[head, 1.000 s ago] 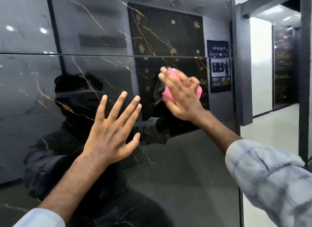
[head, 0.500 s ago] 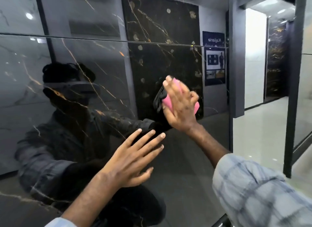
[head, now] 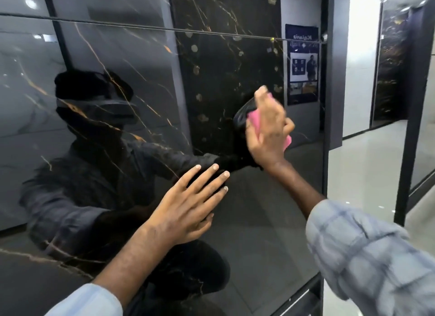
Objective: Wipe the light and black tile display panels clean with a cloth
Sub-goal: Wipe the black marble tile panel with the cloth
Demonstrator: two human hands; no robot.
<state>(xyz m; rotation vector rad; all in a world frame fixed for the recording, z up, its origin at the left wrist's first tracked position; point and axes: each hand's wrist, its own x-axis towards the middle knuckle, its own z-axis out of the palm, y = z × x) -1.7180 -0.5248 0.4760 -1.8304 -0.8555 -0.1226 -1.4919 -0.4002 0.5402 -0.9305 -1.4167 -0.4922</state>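
Note:
A glossy black tile panel (head: 270, 233) with thin gold veins fills most of the view and mirrors a person and the room. My right hand (head: 268, 132) presses a pink cloth (head: 255, 122) against the panel near its right side, fingers curled over the cloth. Only the cloth's edges show around the hand. My left hand (head: 188, 205) lies flat on the panel lower down, fingers straight and spread, holding nothing. A thin horizontal seam (head: 141, 27) crosses the panel near the top.
The panel's right edge (head: 324, 174) ends at a dark frame. Beyond it a light floor (head: 367, 169) runs down a corridor. A dark post (head: 414, 127) stands further right, and another dark veined panel (head: 390, 68) stands at the back.
My right hand with the cloth has slid down and slightly right across the panel. My left hand dropped lower on the panel, then stayed flat there. The view has tilted downward.

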